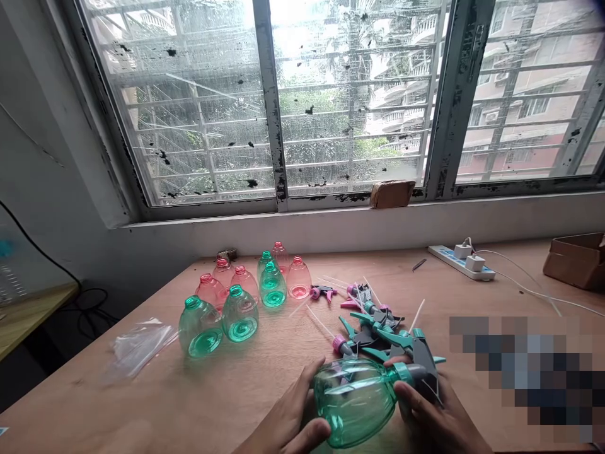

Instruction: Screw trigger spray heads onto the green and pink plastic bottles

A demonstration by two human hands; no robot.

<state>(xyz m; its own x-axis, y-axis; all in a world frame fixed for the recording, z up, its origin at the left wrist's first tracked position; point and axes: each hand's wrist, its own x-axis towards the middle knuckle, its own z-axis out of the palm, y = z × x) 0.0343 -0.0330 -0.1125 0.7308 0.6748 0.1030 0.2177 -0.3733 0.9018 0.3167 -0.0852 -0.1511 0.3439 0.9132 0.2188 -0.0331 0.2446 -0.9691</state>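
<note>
A green see-through spray bottle lies on its side at the near edge of the wooden table. My left hand wraps round its base, fingers curled on the plastic. My right hand grips the teal collar and grey trigger head fitted on the bottle's neck. Just beyond lies a heap of loose trigger heads, teal, pink and grey, with white dip tubes sticking out.
Several empty green and pink bottles stand at the table's middle left. Clear plastic bags lie at the left. A white power strip and a cardboard box sit at the back right. A barred window fills the wall behind.
</note>
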